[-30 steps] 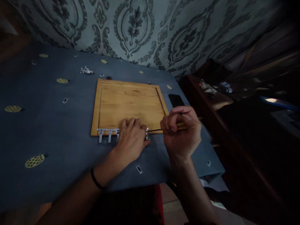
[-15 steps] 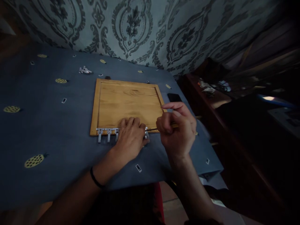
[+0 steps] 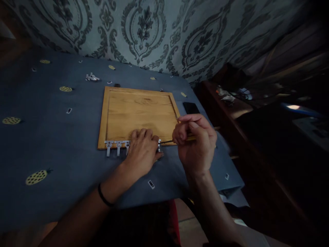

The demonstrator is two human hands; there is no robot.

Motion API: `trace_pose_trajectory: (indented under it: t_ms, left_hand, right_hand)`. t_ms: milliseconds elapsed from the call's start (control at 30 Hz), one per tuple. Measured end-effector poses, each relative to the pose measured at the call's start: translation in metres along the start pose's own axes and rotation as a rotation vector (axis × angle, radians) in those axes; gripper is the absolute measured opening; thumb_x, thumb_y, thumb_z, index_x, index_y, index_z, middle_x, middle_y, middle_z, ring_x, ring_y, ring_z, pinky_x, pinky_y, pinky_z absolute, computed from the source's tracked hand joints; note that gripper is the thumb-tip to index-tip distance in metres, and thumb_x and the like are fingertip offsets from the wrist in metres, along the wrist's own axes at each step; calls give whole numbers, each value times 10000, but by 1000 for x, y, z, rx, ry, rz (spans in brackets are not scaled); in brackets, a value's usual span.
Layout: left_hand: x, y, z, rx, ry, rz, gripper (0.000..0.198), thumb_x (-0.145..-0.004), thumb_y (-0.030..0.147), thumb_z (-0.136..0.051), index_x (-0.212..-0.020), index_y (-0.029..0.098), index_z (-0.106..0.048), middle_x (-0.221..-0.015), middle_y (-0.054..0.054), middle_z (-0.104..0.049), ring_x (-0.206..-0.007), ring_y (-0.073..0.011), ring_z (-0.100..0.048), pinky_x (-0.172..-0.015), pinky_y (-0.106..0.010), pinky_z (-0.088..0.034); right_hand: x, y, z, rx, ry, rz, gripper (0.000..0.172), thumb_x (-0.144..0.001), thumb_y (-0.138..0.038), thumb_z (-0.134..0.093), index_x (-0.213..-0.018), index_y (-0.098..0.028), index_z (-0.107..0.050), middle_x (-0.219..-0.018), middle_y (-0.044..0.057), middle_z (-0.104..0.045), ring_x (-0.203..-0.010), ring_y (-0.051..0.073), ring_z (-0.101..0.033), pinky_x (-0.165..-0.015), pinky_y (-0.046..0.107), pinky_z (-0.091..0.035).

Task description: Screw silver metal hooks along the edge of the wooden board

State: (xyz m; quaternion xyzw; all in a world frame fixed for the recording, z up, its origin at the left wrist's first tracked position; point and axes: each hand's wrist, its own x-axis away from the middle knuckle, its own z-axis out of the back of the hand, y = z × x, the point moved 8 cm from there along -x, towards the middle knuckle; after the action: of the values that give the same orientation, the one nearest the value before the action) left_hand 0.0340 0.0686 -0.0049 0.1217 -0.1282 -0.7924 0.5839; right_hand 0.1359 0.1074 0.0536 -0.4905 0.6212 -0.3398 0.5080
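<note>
A wooden panel (image 3: 141,113) with a raised frame lies flat on the cloth-covered table. Along its near edge sits a row of silver metal hinges (image 3: 118,145), their arms sticking out toward me. My left hand (image 3: 142,149) rests over this row, fingertips on the panel and thumb by the rightmost hinge (image 3: 159,145), pressing it against the edge; some hinges are hidden beneath. In my right hand (image 3: 196,140) is a thin screwdriver (image 3: 167,141), held level with its tip at that rightmost hinge. A bit of yellow handle shows between the fingers.
Loose silver hinges (image 3: 92,77) lie at the back left of the blue tablecloth (image 3: 64,144). A black phone-like slab (image 3: 190,107) is right of the panel. Beyond the table's right edge, a dark wooden surface (image 3: 231,109) carries small clutter. A patterned wall (image 3: 144,31) stands behind.
My right hand has turned slightly on the screwdriver, showing more of the yellow handle. My left hand stays on the hinges. The whole view has shifted a little.
</note>
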Motion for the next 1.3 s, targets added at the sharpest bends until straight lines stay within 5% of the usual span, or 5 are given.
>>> trace_pose_trajectory:
  t_ms: [200,400,700,1000,1300]
  left_hand:
    - [1,0,-1,3,22,-8,350,-903,417,-755,-1100,141,-667,-1163,-129,-638,-1144,-320,-563,-987,-470,-413]
    - [1,-1,-1,8,29,-3,370,-902,439,-751,-1114,147,-672,-1171,-124,-640,-1157,-325,-564,-1010,-481,-408]
    - [-1,0,-1,7,8,5,375,-896,431,-762,-1122,140,-691,-1167,-128,-648,-1158,-332,-573,-1007,-491,-419]
    - [-1,-1,-1,-4,18,2,381,-894,439,-764,-1122,145,-682,-1154,-122,-648,-1148,-322,-572,-1001,-477,-419]
    - [0,-1,-2,20,25,-10,337,-897,416,-763,-1089,154,-675,-1175,-118,-644,-1149,-319,-566,-1017,-482,-417]
  right_hand:
    - [7,-6,9,-15,230,84,85,-859,-263,-648,-819,-191,-669,-512,-84,-449,-442,67,-361,-429,193,-310]
    - [5,-4,-7,-54,69,73,133,-913,-249,-579,-858,-193,-685,-416,-129,-298,-354,57,-169,-379,211,-187]
    - [-4,1,-14,-35,-117,-21,122,-887,-258,-592,-927,-203,-693,-416,-143,-266,-348,50,-119,-379,211,-161]
    - [-1,0,-16,-61,-114,0,123,-880,-227,-598,-888,-188,-715,-424,-136,-282,-362,51,-125,-386,205,-183]
    - [11,-38,5,-75,65,251,166,-877,-139,-601,-826,-197,-747,-409,-120,-303,-351,57,-120,-380,207,-227]
